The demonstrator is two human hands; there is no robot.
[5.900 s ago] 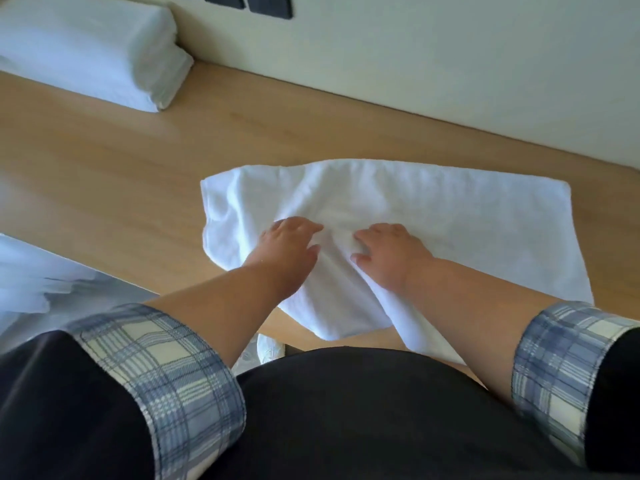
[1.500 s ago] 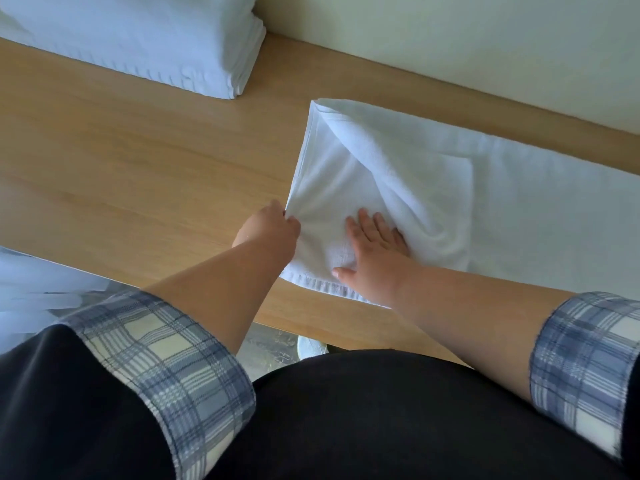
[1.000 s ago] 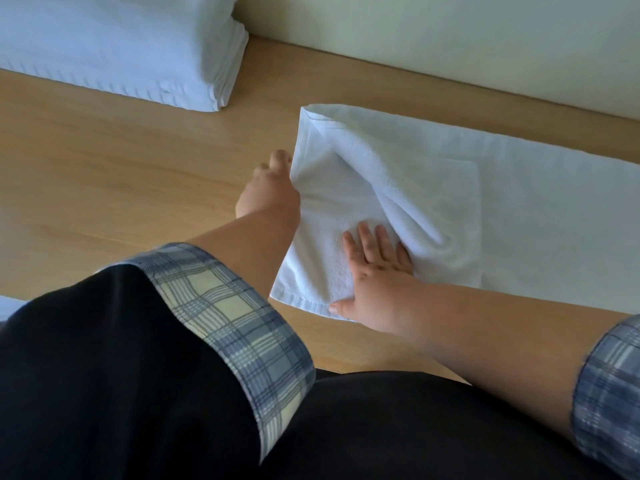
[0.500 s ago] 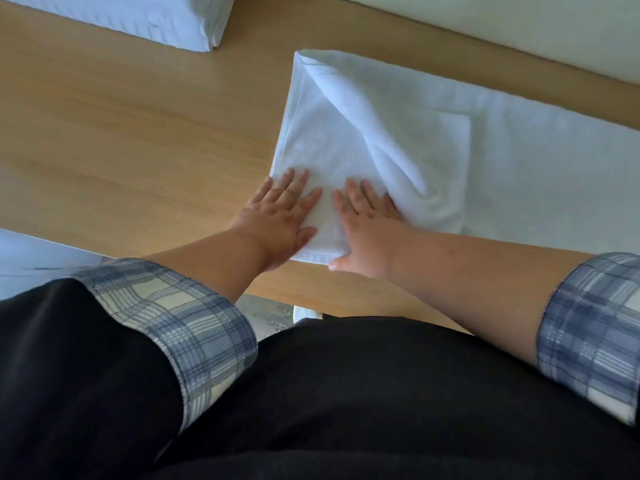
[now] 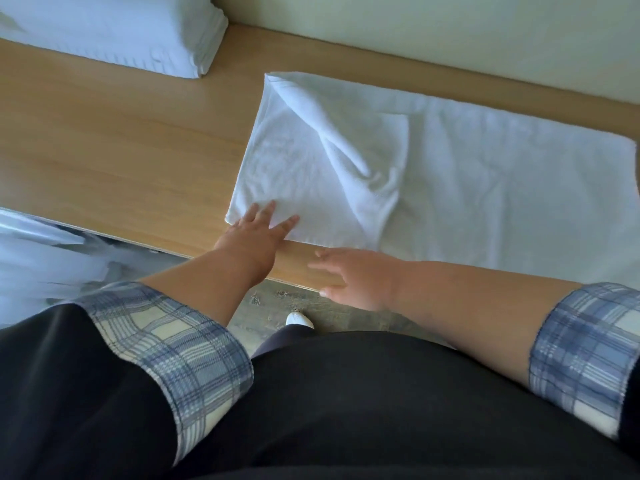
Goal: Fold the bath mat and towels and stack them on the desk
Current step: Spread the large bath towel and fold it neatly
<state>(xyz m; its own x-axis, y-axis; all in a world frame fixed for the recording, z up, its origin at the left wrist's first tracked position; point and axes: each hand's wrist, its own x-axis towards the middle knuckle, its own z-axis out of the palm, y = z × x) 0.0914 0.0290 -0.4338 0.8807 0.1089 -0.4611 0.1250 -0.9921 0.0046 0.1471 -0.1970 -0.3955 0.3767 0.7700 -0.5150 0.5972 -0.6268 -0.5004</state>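
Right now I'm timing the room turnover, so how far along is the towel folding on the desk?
Done: a folded white stack sits at the far left of the desk. In hand: the towel lies flat, its left end folded over and creased. The left hand presses its near corner with straight fingers; the right hand hovers open by the near edge. Left: finishing the folds and stacking it.

no text, label, brand, number or sign can be read on the towel (image 5: 485, 185), the folded stack (image 5: 104, 29), the bench (image 5: 121, 150), the wall (image 5: 450, 36) or the plaid sleeves (image 5: 173, 344).
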